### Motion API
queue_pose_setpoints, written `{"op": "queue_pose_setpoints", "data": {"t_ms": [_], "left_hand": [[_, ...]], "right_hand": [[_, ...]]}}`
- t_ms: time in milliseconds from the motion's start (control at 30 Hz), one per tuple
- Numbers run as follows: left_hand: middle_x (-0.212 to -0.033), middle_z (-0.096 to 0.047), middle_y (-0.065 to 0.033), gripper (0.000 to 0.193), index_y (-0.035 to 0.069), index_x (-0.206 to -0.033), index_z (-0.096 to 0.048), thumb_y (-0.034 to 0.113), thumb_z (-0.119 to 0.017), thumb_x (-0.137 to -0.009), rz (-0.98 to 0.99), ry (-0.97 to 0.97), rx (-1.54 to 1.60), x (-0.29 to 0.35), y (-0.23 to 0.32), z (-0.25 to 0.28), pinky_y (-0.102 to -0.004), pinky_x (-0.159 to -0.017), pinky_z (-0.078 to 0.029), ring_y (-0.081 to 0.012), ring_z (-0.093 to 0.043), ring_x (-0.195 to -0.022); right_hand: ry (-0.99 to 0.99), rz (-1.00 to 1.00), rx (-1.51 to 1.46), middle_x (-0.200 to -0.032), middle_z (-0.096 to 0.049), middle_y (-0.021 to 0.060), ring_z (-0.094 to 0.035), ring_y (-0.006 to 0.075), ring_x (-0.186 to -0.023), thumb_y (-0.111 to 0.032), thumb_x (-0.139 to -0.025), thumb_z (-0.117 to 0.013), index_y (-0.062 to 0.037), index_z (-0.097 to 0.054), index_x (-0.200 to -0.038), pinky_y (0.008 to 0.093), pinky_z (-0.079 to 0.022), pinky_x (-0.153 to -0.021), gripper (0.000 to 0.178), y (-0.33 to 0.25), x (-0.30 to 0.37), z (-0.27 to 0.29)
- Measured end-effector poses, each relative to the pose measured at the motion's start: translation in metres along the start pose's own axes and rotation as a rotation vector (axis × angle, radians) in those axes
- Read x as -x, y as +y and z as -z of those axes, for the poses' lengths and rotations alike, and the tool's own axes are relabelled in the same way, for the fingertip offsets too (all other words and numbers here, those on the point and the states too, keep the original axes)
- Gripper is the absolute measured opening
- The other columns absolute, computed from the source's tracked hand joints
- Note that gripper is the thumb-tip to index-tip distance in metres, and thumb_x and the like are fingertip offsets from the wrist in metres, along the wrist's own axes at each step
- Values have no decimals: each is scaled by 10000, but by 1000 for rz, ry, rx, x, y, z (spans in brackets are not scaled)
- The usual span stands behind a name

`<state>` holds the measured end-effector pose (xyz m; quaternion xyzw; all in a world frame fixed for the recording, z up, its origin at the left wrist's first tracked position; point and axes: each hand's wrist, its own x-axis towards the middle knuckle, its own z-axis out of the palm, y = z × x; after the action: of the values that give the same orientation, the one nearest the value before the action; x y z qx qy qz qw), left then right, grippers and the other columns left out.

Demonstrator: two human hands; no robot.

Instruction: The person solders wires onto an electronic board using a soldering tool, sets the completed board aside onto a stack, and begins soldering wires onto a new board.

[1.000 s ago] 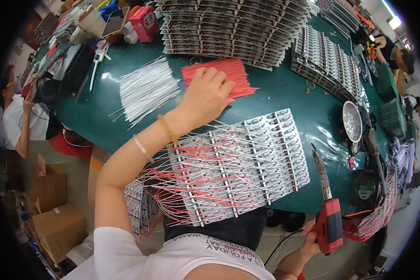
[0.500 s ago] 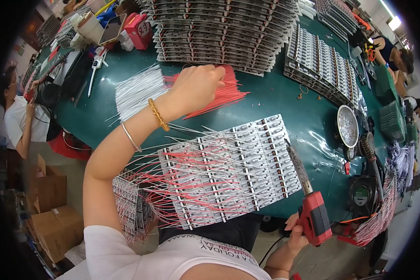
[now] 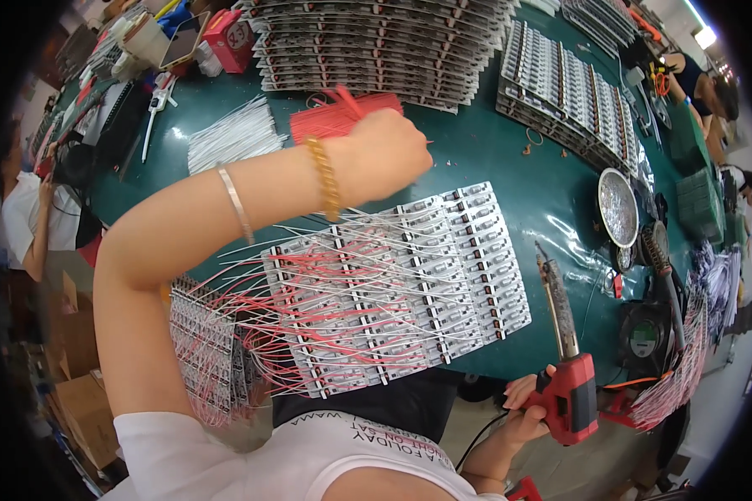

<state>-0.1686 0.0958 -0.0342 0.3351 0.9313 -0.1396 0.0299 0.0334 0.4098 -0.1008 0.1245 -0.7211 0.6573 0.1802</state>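
At the left, near side, wired panels (image 3: 202, 355) hang beside the main work, with red and white leads crossing them. Farther back on the green table (image 3: 154, 188) lies a pile of white wires (image 3: 234, 138), its strands slanting from near left to far right. Directly right of it is the pile of red wires (image 3: 322, 123), lying similarly.

The left hand (image 3: 390, 154) is at the right, near side of the red pile. It is clenched; a slim red bunch projects from its far left side and a small red end shows at the right, so it appears to be grasping red wires. The count cannot be determined; the fingertips are hidden.

The light-coloured panel (image 3: 482, 250) lies on the near side of this hand, its long axis running left to right with the right end angled away. Loose red and white leads cover its left and middle parts. The left hand is nearer its far edge; clearance above the table cannot be judged.

At the right, the right hand (image 3: 520, 423) grasps a red-and-black soldering iron (image 3: 570, 401). Its tip points far and slightly left, just beside the panel's right edge, apart from it. Farther right stands a metal bowl (image 3: 618, 209).
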Motion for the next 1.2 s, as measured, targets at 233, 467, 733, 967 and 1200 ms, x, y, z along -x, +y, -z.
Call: {"op": "queue_pose_setpoints", "data": {"t_ms": [233, 467, 733, 967, 1200], "left_hand": [[-698, -666, -109, 134, 49, -792, -661, 166, -607, -831, 189, 326, 718, 26, 4, -24, -373, -552, -462, -245, -626, -596], [-681, -637, -66, 184, -21, -780, -612, 153, -651, -826, 314, 373, 1207, 26, 35, -44, -234, -554, -436, -85, -553, -600], [-593, -575, -30, 220, -18, -704, -590, 169, -656, -797, 314, 234, 1610, 10, 30, -60, -270, -510, -413, -92, -499, -531], [-588, -566, -15, 202, -21, -676, -581, 138, -648, -780, 285, 100, 1685, 3, 21, -63, -247, -486, -393, -56, -483, -529], [-584, -576, -43, 203, -34, -673, -576, 133, -651, -761, 302, 114, 1658, 3, 22, -61, -254, -495, -408, -70, -508, -535]], "right_hand": [[97, -26, -3, -505, -440, 10, -418, 107, -397, -517, -835, -601, 87, -399, -1243, 245, -384, -442, 756, -3, -10, -6], [77, -102, 149, -534, -457, 3, -446, 93, -431, -568, -799, -613, 133, -404, -1232, 235, -378, -452, 851, -33, -42, -44], [35, -381, 58, -518, -437, 12, -424, 104, -407, -584, -813, -580, 115, -377, -1263, 246, -383, -429, 855, -22, -46, -60], [18, -432, 19, -508, -435, 19, -428, 111, -397, -564, -838, -561, 117, -387, -1241, 256, -393, -415, 809, -15, -45, -58], [11, -491, 36, -498, -444, 39, -437, 129, -381, -521, -848, -578, 119, -427, -1153, 263, -396, -416, 725, -12, -44, -58]]}}
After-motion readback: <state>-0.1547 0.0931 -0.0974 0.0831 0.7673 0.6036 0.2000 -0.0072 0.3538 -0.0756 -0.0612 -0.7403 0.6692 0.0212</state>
